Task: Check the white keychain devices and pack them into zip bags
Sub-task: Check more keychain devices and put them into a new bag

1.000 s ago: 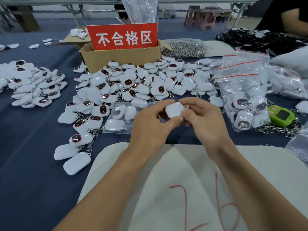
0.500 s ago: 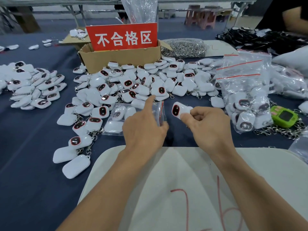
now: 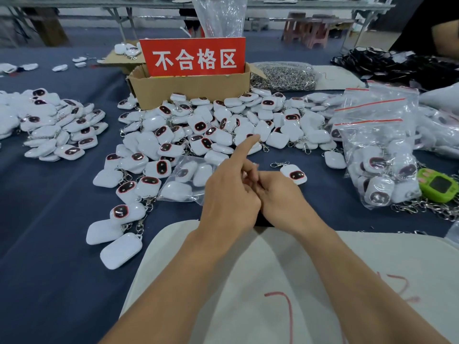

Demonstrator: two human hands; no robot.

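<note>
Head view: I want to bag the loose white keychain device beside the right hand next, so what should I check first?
1. Loose white keychain device lying free on the blue cloth, dark face up: ok.
2. Its metal clasp clear of other chains: ok.
3. Part-filled clear plastic zip bag beside left hand: ok.
4. Bag mouth open: cannot tell.
5. Nothing in right hand: cannot tell.

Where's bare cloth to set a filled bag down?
Free: blue cloth near-left, in front of the left pile; also the gap between the lone keychain device and the stacked zip bags. Crowded: the central pile before the cardboard box.
</note>
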